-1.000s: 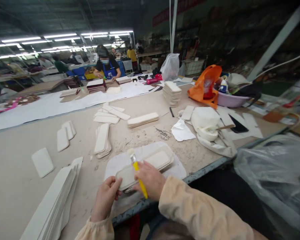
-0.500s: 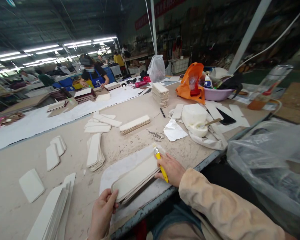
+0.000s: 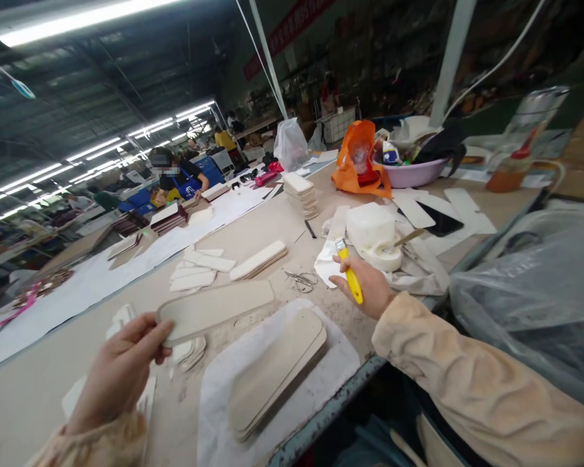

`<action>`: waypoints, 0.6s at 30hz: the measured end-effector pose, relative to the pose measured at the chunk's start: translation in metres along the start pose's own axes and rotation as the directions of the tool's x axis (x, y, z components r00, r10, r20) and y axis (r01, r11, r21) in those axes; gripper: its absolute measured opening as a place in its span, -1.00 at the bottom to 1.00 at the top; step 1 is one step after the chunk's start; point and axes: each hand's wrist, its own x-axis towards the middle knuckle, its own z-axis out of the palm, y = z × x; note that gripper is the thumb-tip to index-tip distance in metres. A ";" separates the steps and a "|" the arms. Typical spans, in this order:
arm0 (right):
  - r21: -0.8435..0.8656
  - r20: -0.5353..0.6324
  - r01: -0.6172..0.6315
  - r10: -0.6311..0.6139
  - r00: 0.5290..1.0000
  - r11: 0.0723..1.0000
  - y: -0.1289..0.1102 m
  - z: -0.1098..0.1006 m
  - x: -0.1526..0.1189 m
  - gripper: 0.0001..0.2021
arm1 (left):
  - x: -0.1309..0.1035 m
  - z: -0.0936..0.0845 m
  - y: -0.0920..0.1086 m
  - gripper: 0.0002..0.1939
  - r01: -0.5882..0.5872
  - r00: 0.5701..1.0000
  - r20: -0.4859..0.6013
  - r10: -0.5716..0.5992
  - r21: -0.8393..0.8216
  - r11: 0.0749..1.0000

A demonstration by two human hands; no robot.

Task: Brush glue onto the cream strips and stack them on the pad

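Observation:
My left hand (image 3: pixel 121 366) pinches one end of a long cream panel with rounded corners (image 3: pixel 224 309), raised above the table. A yellow-handled paintbrush (image 3: pixel 352 277) is gripped in my right hand (image 3: pixel 372 290), bristles pointing up and away near a crumpled white tissue (image 3: pixel 325 263). Between my hands, a small stack of similar panels (image 3: pixel 275 373) lies on a white sheet (image 3: pixel 211 395). Just beyond the brush stands a white plastic tub (image 3: pixel 367 224) with a flat stick (image 3: pixel 409 237) resting at its cut opening. Scissors (image 3: pixel 302 280) lie left of the tissue.
More panel stacks (image 3: pixel 259 259) (image 3: pixel 300 193) sit farther back. A black pen (image 3: pixel 310 229), a phone (image 3: pixel 442 224), an orange bag (image 3: pixel 357 162) and a purple basin (image 3: pixel 413 174) occupy the far right. Clear plastic (image 3: pixel 530 292) hangs by the table edge. A co-worker (image 3: pixel 180 178) stands across.
My left hand has lifted one panel off the stack and carried it left and up. My right hand, with the paintbrush, has moved right, away from the stack toward the tub.

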 end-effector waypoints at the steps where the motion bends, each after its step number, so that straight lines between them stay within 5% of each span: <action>1: 0.005 0.000 -0.021 0.021 1.000 1.000 0.004 0.000 -0.003 -0.83 | 0.017 0.005 0.013 -0.67 -0.010 1.000 0.019 0.011 -0.021 1.000; 5: 0.027 0.042 -0.073 0.072 0.997 0.997 0.017 0.000 -0.015 -0.86 | 0.086 0.038 0.046 -0.69 -0.037 0.997 0.066 0.049 -0.168 0.985; 8: 0.030 0.057 -0.099 0.097 0.994 0.995 0.020 -0.003 -0.017 -0.86 | 0.134 0.068 0.041 -0.78 0.021 1.000 0.014 -0.019 -0.157 0.987; 13: 0.041 0.092 -0.123 0.119 0.989 0.992 0.017 -0.004 -0.014 -0.89 | 0.194 0.111 -0.029 -0.88 0.204 0.976 -0.082 -0.204 0.001 0.979; 18: 0.092 0.141 -0.101 0.088 0.986 0.991 0.013 0.000 -0.012 -0.90 | 0.215 0.123 -0.094 -0.68 0.243 0.964 -0.150 -0.221 0.153 0.958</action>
